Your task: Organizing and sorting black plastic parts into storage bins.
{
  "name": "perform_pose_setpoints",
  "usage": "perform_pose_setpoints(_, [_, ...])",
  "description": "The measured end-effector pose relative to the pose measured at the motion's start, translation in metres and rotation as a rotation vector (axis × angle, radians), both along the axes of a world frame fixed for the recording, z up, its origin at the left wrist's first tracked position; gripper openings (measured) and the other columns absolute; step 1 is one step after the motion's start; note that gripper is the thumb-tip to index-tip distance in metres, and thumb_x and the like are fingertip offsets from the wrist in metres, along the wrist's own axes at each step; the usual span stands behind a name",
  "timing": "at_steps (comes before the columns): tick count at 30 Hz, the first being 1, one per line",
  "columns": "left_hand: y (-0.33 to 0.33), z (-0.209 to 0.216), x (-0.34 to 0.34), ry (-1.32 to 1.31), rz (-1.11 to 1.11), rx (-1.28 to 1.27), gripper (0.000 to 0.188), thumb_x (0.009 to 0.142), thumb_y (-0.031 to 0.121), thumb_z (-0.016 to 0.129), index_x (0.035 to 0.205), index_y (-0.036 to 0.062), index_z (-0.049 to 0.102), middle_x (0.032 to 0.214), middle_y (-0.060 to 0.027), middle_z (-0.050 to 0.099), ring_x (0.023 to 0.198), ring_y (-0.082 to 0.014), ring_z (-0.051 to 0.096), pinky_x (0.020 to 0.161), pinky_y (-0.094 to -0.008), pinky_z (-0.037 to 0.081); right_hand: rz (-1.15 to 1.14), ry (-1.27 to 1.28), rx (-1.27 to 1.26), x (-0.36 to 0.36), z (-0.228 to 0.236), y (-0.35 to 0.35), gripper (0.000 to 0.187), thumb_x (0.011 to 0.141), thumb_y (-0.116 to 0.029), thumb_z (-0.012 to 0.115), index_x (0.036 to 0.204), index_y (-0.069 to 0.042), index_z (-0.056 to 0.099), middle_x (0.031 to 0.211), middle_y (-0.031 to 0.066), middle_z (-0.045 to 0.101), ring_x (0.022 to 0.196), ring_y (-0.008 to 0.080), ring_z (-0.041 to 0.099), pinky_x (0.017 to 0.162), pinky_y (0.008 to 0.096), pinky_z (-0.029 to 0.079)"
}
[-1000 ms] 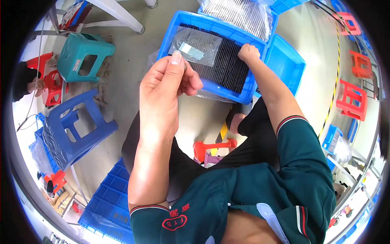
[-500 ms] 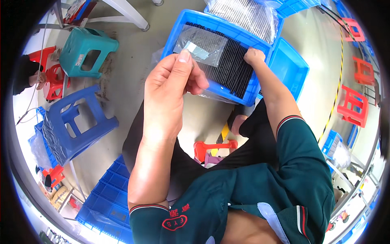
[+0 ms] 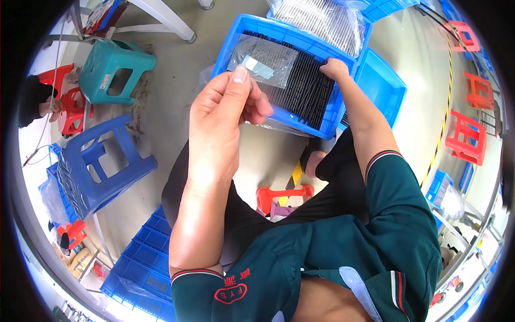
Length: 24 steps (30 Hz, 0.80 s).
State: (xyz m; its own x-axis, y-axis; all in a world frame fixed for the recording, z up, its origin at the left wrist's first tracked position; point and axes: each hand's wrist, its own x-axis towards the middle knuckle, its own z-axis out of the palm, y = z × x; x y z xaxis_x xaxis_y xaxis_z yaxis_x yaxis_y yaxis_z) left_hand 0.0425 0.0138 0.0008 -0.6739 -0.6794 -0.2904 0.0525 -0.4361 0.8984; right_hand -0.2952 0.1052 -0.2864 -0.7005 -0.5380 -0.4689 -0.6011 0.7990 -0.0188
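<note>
Blue crate (image 3: 284, 116) holds black rods (image 3: 314, 92) under clear bag (image 3: 281, 65); left hand (image 3: 224, 101) pinched; right hand (image 3: 334, 68) curled; grasp unclear.

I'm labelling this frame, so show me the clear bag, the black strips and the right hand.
Clear bag (image 3: 272, 58): head view, transparent film.
Black strips (image 3: 311, 88): head view, uncovered part.
Right hand (image 3: 334, 69): head view, middle.
</note>
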Motion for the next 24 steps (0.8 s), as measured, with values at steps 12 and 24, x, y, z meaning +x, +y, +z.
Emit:
perform_pose_setpoints(12, [0.003,0.003,-0.005,0.049,-0.004,0.022,0.031,0.095,0.028,0.048,0.076,0.0043,0.056,0.066,-0.0049,0.059,0.059,-0.0094,0.049,0.061,-0.0230,0.041,-0.738,-0.094,-0.604,0.014,-0.045,0.026,0.044,0.060,-0.030,0.079,0.091,-0.001,0.068,0.089,0.0130,0.068,0.080,0.0252,0.065,0.076,0.0352,0.050])
perform_pose_setpoints(24, [0.000,0.002,-0.006,0.047,0.006,0.001,0.033,0.095,0.029,0.048,0.073,0.0052,0.055,0.065,-0.0045,0.058,0.059,-0.0094,0.049,0.060,-0.0237,0.041,-0.792,0.048,-0.589,0.111,-0.033,0.049,0.041,0.055,-0.020,0.069,0.090,0.001,0.061,0.077,0.0160,0.067,0.075,0.0300,0.066,0.074,0.0376,0.051])
